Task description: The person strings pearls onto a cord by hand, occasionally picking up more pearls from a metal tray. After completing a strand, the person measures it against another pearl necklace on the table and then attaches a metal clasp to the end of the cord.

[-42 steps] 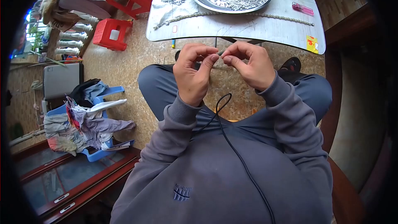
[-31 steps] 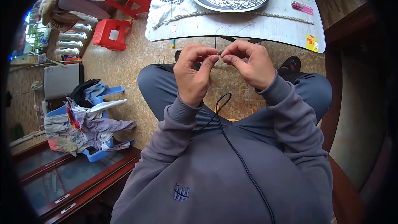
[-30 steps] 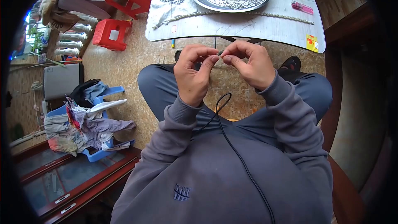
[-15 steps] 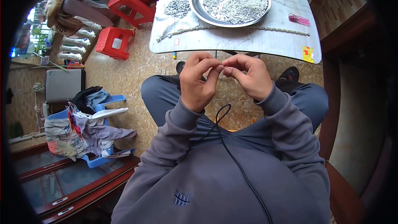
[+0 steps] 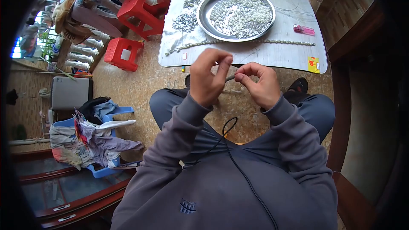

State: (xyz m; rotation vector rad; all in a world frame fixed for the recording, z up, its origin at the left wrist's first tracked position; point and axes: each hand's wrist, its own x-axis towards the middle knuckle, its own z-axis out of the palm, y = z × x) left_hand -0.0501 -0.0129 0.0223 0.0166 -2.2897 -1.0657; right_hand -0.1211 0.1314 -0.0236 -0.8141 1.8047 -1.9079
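My left hand (image 5: 208,76) is raised just short of the table's near edge, with thumb and forefinger brought together. To its right, my right hand (image 5: 260,85) pinches something too small to make out at its thumb and fingertips. A small gap separates the two hands. Beyond them on the white table (image 5: 272,57) lies a long string of pearl-like beads (image 5: 289,42). Behind the string, a round metal tray (image 5: 204,15) holds a heap of loose white and silvery beads (image 5: 243,15). Small silvery pieces (image 5: 185,22) are piled left of the tray.
A pink lighter (image 5: 303,30) and a yellow sticker (image 5: 313,64) are at the table's right side. Red stools (image 5: 121,53) stand to the left. Clothes cover a blue chair (image 5: 102,173) at lower left. A black cable (image 5: 247,176) runs over my lap.
My hands were touching at the fingertips and have moved apart. The left has turned and lifted slightly; the right still pinches. The view has shifted, so the table sits lower.
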